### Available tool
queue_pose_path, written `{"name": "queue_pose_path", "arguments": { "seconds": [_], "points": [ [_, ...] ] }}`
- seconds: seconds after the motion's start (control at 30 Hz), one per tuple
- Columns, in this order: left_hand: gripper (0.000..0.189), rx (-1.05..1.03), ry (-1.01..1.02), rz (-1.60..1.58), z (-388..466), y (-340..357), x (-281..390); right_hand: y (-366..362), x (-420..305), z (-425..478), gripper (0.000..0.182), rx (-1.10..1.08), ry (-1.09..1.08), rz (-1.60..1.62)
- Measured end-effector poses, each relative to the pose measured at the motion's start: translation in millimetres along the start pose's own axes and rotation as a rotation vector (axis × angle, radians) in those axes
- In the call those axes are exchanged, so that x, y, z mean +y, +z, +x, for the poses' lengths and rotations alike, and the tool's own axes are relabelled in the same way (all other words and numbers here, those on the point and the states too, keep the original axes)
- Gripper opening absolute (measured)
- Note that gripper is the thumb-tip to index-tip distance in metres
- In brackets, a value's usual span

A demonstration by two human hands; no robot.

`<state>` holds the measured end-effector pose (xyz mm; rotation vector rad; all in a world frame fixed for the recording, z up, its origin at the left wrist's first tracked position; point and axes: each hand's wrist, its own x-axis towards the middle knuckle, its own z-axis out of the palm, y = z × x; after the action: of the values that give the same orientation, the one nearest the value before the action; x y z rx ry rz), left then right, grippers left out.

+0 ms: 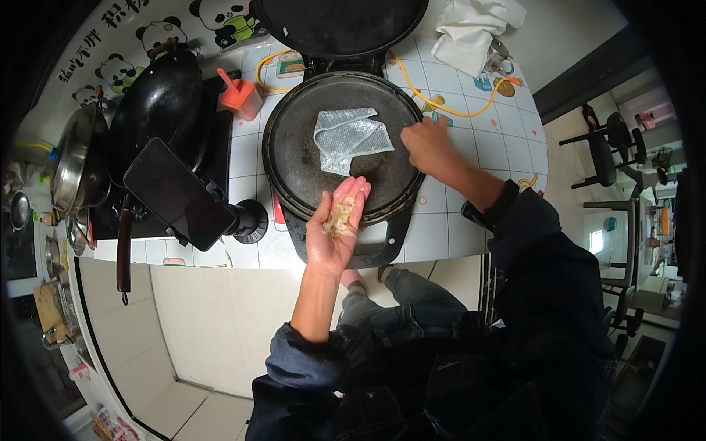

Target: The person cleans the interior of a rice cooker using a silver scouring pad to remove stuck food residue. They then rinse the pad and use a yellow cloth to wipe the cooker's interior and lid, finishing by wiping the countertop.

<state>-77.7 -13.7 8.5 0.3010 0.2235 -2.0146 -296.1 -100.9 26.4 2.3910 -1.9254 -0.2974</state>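
Observation:
An electric griddle pan (292, 165) stands with its round black lid (342, 27) raised behind it. A folded silvery-grey cloth (353, 140) lies on the dark cooking plate. My left hand (336, 234) is palm up over the plate's front edge. Pale yellowish scraps, perhaps food crumbs, rest in its palm. My right hand (427, 144) is at the plate's right rim with its fingers curled. What those fingers hold, if anything, is hidden.
Left of the griddle are a red-lidded container (241, 99), a phone (179, 193) on a stand (251, 220), a black wok (157, 110) and a steel pan (80, 160). A yellow cord (469, 114) crosses the tiled-pattern countertop (469, 231). White cloth (469, 33) lies at the back right.

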Motion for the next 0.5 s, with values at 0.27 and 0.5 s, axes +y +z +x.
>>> {"name": "queue_pose_path", "arguments": {
  "seconds": [0.27, 0.5],
  "points": [
    [0.046, -0.007, -0.024, -0.037, 1, 0, 0, -4, 31, -5, 0.012, -0.088, 0.102, 0.578],
    [0.048, -0.061, -0.157, 0.156, 10, 10, -27, -36, 8, -57, 0.006, -0.074, -0.016, 1.458]
  ]
}}
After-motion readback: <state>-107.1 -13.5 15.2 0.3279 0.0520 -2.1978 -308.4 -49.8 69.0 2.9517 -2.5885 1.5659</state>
